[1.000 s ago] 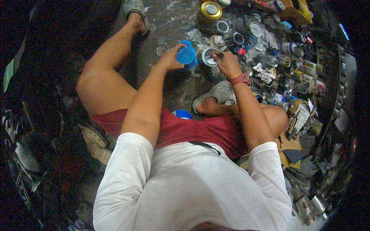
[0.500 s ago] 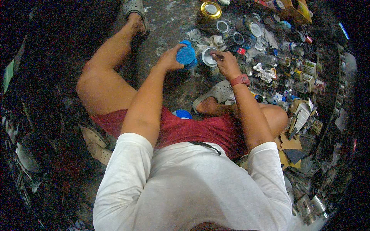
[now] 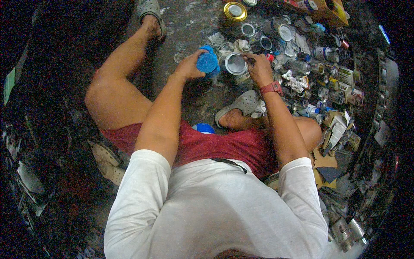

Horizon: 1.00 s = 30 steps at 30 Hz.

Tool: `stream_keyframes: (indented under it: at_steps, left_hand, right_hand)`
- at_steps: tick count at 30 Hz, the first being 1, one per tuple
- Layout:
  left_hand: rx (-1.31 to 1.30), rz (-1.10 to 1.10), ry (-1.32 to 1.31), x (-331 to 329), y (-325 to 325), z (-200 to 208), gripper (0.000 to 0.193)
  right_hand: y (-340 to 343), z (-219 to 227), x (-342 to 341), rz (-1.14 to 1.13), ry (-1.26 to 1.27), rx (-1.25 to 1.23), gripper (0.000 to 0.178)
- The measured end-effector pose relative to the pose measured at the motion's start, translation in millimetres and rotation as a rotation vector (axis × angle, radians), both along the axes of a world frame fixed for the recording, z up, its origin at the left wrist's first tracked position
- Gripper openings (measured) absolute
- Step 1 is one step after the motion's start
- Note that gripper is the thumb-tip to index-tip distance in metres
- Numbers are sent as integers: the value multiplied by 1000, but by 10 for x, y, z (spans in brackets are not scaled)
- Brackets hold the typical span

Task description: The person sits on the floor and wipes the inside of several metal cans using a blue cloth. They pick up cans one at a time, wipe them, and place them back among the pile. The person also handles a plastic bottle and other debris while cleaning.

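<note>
My left hand (image 3: pixel 189 65) is closed round the side of a round blue container (image 3: pixel 207 63), whose top surface is blue and whose far edge looks uneven and smeared. Just right of it stands an open round can (image 3: pixel 236 64) with a pale rim and a greyish white inside. At the can's right edge is my right hand (image 3: pixel 260 68), its fingers pinched together. Something small and dark seems to be between them, too unclear to name. A red watch is on that wrist.
A tin with a gold rim (image 3: pixel 235 11) stands on the dark stained floor (image 3: pixel 177 26) at the far side. Crumpled paper (image 3: pixel 295 82), many jars and tins crowd the right. Torn cardboard (image 3: pixel 324 159) lies beside my right knee. A blue and white round thing (image 3: pixel 203 128) sits by my shorts.
My right hand has shifted slightly right, from over the can's opening to its right edge, so more of the inside shows. My left hand and the blue container have hardly moved.
</note>
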<state>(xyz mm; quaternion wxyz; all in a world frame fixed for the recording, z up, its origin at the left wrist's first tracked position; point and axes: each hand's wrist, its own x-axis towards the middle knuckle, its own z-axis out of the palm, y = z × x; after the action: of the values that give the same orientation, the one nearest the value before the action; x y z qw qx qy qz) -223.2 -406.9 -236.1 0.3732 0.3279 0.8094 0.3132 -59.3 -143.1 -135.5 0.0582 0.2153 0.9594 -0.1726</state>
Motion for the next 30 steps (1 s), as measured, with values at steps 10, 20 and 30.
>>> stream_keyframes:
  at_steps: [10, 20, 30]
  left_hand:
    - [56, 0, 6, 1, -3, -34, 104]
    - [47, 5, 20, -2, 8, 34, 102]
    - [-7, 0, 13, 120, -104, -229, 109]
  right_hand:
    - [-286, -120, 220, -181, -9, -148, 35]
    - [-285, -70, 130, -188, 10, 101, 35]
    - [-217, -132, 242, -56, -127, -238, 39]
